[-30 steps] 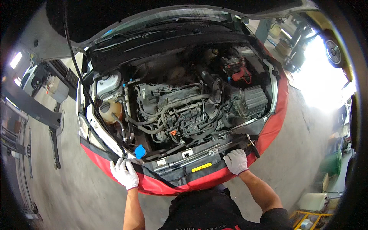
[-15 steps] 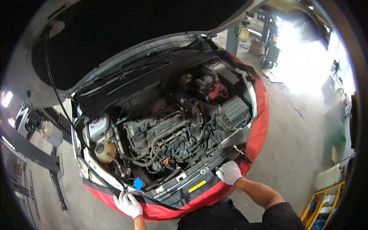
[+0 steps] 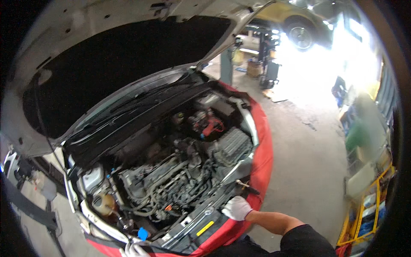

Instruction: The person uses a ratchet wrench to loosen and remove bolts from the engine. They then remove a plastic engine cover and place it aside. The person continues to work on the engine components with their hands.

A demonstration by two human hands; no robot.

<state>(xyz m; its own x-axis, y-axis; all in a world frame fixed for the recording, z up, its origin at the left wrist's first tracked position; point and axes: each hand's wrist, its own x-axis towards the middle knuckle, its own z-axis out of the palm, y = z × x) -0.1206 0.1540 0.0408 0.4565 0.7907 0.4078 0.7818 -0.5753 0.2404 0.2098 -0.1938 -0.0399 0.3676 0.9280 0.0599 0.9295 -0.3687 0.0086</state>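
My right hand (image 3: 236, 208), in a white glove, rests at the front edge of an open engine bay with its fingers curled in. Whatever may be under those fingers is hidden. A long shiny metal bar with a round head (image 3: 209, 210) lies along the front panel beside it. Just beyond the hand is a tool with a metal end and a dark handle (image 3: 247, 187). My gloved left hand (image 3: 135, 250) lies with fingers extended on the front left edge, partly cut off by the frame. Close to it is a blue cap (image 3: 142, 234).
The engine (image 3: 158, 180) fills the bay under a raised hood (image 3: 128, 55). A red cover (image 3: 262, 150) drapes the front and right side. A yellow rack (image 3: 364, 214) stands at lower right. A lift post (image 3: 226, 67) and a raised car (image 3: 299, 36) are behind.
The view has turned up and right, so the car sits lower and further left. Both hands stay at the front edge; the left is now partly out of frame.
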